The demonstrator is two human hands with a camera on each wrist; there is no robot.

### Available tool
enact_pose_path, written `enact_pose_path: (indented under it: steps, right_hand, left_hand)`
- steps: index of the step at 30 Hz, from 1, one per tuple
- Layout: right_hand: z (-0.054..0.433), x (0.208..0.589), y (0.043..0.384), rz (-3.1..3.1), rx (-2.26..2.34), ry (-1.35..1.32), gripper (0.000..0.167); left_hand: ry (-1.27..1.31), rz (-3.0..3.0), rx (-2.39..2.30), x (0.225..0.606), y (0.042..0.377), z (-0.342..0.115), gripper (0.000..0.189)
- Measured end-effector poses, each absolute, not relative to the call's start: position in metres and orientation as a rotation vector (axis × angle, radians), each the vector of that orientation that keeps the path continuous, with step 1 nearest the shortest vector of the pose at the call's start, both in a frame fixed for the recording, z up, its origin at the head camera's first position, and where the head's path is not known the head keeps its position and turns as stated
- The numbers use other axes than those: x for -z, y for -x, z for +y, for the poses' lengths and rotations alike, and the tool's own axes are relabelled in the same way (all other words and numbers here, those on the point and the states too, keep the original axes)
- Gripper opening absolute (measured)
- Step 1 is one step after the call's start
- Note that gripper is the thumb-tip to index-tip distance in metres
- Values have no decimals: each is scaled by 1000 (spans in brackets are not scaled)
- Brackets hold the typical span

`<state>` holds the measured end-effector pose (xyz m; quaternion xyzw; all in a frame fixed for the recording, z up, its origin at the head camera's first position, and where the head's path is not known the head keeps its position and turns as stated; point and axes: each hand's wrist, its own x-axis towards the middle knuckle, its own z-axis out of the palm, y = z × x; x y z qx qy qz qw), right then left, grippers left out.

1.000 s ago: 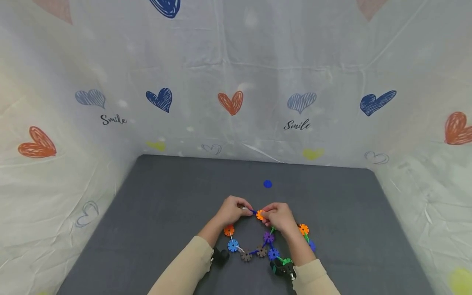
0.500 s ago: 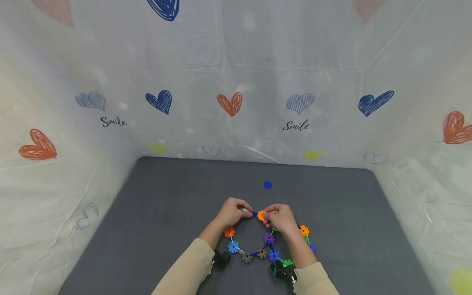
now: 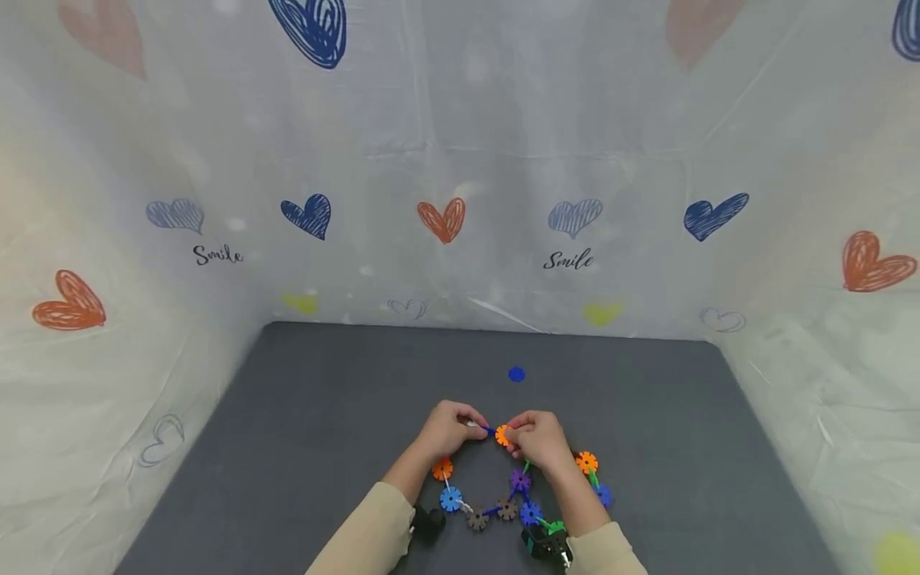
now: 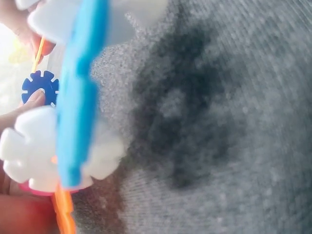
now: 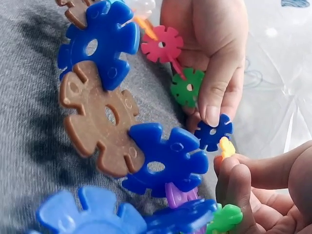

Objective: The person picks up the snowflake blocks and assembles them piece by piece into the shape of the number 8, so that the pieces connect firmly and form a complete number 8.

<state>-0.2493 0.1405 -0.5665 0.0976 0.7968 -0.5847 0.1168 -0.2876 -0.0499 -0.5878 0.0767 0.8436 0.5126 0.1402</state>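
My left hand (image 3: 443,431) pinches a dark blue interlocking disc (image 5: 214,132) between thumb and fingers. A green disc (image 5: 187,87) and a pink disc (image 5: 162,44) are linked behind it, beside the left fingers. My right hand (image 3: 541,441) pinches an orange interlocking disc (image 3: 501,435), seen edge-on against the blue one in the right wrist view; how deep their slots meet cannot be told. Below the hands curves a chain of discs: orange (image 3: 442,469), light blue (image 3: 450,499), brown (image 3: 477,520), purple (image 3: 520,481) and blue (image 3: 531,513).
A loose blue disc (image 3: 517,374) lies farther back on the dark grey tabletop (image 3: 345,383). Right of the right forearm are another orange disc (image 3: 587,461) and a blue one (image 3: 603,496). A white curtain printed with hearts (image 3: 442,220) surrounds the table.
The head view has tilted up slightly, so everything sits lower in it. Both hands keep their grip on the blue and orange discs, with hardly any movement between them.
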Motion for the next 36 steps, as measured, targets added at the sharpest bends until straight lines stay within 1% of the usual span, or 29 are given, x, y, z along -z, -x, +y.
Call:
enact_pose_path:
  steps: [6, 11, 14, 23, 28, 36]
  right_hand:
    - [140, 568, 253, 2315, 1673, -292, 10]
    - [145, 552, 275, 2324, 1670, -291, 13]
    - [144, 549, 281, 2332, 1678, -279, 13]
    - [139, 565, 260, 2287, 1633, -333, 13]
    - [137, 567, 259, 2316, 1650, -322, 13]
    - [136, 564, 261, 2444, 1495, -270, 11]
  left_hand:
    - [-204, 2436, -1465, 586, 286, -53, 5]
    - [-257, 2474, -1445, 567, 306, -51, 4]
    - [-253, 2498, -1446, 563, 311, -53, 5]
    - [-179, 2415, -1437, 583, 291, -59, 5]
    - [-160, 2422, -1451, 581, 289, -60, 6]
    - [-203, 2446, -1426, 576, 286, -61, 6]
